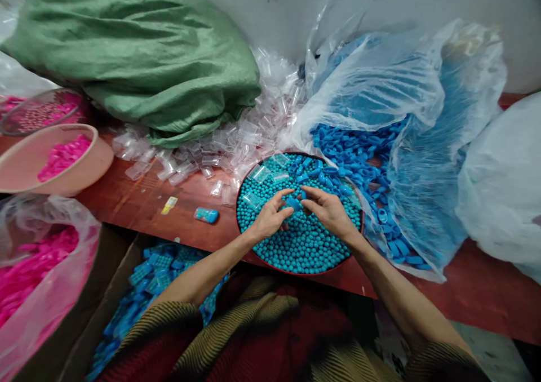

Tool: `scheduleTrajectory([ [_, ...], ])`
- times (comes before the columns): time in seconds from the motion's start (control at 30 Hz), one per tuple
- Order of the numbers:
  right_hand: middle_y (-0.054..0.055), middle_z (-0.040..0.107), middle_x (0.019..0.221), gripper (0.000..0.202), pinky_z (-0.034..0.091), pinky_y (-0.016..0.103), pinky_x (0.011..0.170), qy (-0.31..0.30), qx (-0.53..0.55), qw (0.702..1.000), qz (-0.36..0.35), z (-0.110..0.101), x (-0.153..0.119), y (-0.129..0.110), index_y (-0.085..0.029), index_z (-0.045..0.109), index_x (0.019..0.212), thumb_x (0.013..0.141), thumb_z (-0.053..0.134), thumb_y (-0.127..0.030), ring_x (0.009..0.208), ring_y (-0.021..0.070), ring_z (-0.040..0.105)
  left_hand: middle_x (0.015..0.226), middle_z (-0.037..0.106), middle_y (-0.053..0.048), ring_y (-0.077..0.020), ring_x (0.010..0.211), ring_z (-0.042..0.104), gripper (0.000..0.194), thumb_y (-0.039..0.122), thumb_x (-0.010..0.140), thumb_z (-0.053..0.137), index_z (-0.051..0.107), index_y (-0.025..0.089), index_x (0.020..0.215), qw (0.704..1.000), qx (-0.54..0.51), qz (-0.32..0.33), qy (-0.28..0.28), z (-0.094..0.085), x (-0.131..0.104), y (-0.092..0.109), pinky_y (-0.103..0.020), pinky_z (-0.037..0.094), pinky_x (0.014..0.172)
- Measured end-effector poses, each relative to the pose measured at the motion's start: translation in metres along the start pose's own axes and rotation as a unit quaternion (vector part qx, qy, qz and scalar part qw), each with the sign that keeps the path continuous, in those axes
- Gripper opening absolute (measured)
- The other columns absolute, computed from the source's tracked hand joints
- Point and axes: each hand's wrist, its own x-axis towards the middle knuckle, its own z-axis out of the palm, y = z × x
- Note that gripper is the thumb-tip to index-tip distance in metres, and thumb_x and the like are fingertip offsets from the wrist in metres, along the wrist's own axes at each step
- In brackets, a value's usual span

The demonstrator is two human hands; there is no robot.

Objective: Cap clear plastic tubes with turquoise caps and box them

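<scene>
Above a round red-rimmed basin (237,224) full of teal beads (304,252), my two hands are close together. Between the thumb and fingers of my left hand (270,218) is a small container (293,204) that looks blue; its details are blurred. My right hand (329,213) pinches a small blue cap (303,195) right beside it. Some clear empty containers (260,173) and loose blue caps (310,168) lie on the beads at the basin's far side. A filled container with a blue cap (207,215) lies on the table to the left.
A heap of clear containers (236,140) spreads behind, against a green sack (139,55). Blue caps (359,151) spill from a plastic bag (431,162) at right. Pink pieces fill a bowl (97,156) at left. Below the red table (152,201), a box holds filled blue containers (160,269).
</scene>
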Motion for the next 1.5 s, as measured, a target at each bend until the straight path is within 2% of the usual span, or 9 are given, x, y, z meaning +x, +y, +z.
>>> scheduleTrajectory([
  [0.17, 0.018, 0.058, 0.123, 0.058, 0.052, 0.045, 0.084, -0.014, -0.210, 0.972, -0.108, 0.021, -0.016, -0.010, -0.016, 0.043, 0.135, 0.083, 0.055, -0.041, 0.108, 0.0311, 0.059, 0.070, 0.049, 0.003, -0.0075, 0.050, 0.043, 0.052, 0.027, 0.078, 0.055, 0.047, 0.022, 0.130, 0.996, -0.025, 0.046, 0.079, 0.007, -0.002, 0.000, -0.022, 0.038, 0.050],
  [0.27, 0.022, 0.055, 0.120, 0.084, 0.055, 0.044, 0.068, -0.018, -0.282, 0.952, -0.114, 0.029, -0.021, -0.011, -0.013, 0.028, 0.142, 0.075, 0.064, -0.049, 0.097, 0.0339, 0.063, 0.072, 0.052, 0.002, -0.0092, 0.059, 0.045, 0.046, 0.025, 0.076, 0.057, 0.053, 0.020, 0.121, 0.996, -0.031, 0.054, 0.071, 0.006, -0.004, 0.005, -0.022, 0.040, 0.059],
  [0.7, 0.019, 0.060, 0.101, 0.072, 0.052, 0.039, 0.059, 0.005, -0.311, 0.944, -0.108, 0.056, -0.023, -0.001, -0.007, 0.038, 0.130, 0.075, 0.059, -0.048, 0.082, 0.0306, 0.063, 0.067, 0.051, 0.004, -0.0086, 0.058, 0.045, 0.020, 0.025, 0.076, 0.057, 0.055, 0.017, 0.095, 0.991, 0.014, 0.036, 0.128, 0.010, -0.007, -0.004, -0.020, 0.035, 0.057],
  [0.9, 0.015, 0.060, 0.114, 0.056, 0.053, 0.038, 0.069, -0.094, -0.308, 0.940, -0.111, 0.050, -0.023, -0.005, -0.017, 0.038, 0.136, 0.087, 0.051, -0.041, 0.094, 0.0281, 0.063, 0.081, 0.059, -0.001, -0.0130, 0.069, 0.053, 0.033, 0.031, 0.083, 0.050, 0.053, 0.020, 0.113, 0.966, 0.186, 0.059, 0.168, -0.068, -0.045, -0.001, -0.024, 0.042, 0.065],
  [1.07, 0.010, 0.068, 0.100, 0.034, 0.052, 0.036, 0.078, -0.071, -0.250, 0.960, -0.099, 0.038, -0.016, 0.010, -0.017, 0.056, 0.121, 0.089, 0.048, -0.028, 0.089, 0.0231, 0.065, 0.100, 0.061, -0.011, -0.0254, 0.094, 0.055, 0.037, 0.028, 0.086, 0.045, 0.057, 0.019, 0.120, 0.798, 0.527, 0.019, 0.291, -0.121, -0.069, 0.006, -0.038, 0.043, 0.084],
  [1.17, 0.010, 0.070, 0.099, 0.030, 0.052, 0.037, 0.080, -0.060, -0.224, 0.968, -0.099, 0.034, -0.011, 0.015, -0.018, 0.062, 0.114, 0.089, 0.048, -0.026, 0.089, 0.0226, 0.066, 0.115, 0.056, -0.013, -0.0279, 0.105, 0.051, 0.039, 0.023, 0.084, 0.047, 0.057, 0.022, 0.122, 0.761, 0.615, 0.065, 0.196, -0.114, -0.053, 0.009, -0.039, 0.040, 0.088],
  [1.33, 0.010, 0.071, 0.101, 0.028, 0.052, 0.036, 0.084, -0.047, -0.198, 0.975, -0.095, 0.017, -0.009, 0.011, -0.018, 0.067, 0.106, 0.088, 0.048, -0.028, 0.093, 0.0226, 0.067, 0.098, 0.057, -0.007, -0.0198, 0.082, 0.056, 0.023, 0.020, 0.077, 0.059, 0.068, 0.023, 0.098, 0.830, 0.549, 0.080, -0.058, -0.096, 0.005, 0.009, -0.028, 0.041, 0.074],
  [1.43, 0.010, 0.072, 0.100, 0.028, 0.052, 0.036, 0.084, -0.020, -0.192, 0.978, -0.083, 0.002, -0.013, 0.009, -0.018, 0.068, 0.104, 0.086, 0.049, -0.028, 0.093, 0.0231, 0.067, 0.087, 0.057, -0.005, -0.0188, 0.076, 0.058, 0.015, 0.017, 0.069, 0.067, 0.068, 0.020, 0.083, 0.844, 0.522, 0.082, -0.095, -0.094, 0.028, 0.007, -0.028, 0.041, 0.073],
  [1.5, 0.009, 0.072, 0.099, 0.027, 0.053, 0.037, 0.083, -0.004, -0.193, 0.978, -0.074, -0.009, -0.016, 0.010, -0.019, 0.068, 0.104, 0.086, 0.050, -0.028, 0.092, 0.0231, 0.068, 0.086, 0.059, -0.007, -0.0215, 0.079, 0.060, 0.014, 0.017, 0.066, 0.070, 0.067, 0.018, 0.080, 0.814, 0.565, 0.073, -0.108, -0.090, 0.034, 0.008, -0.029, 0.043, 0.074],
])
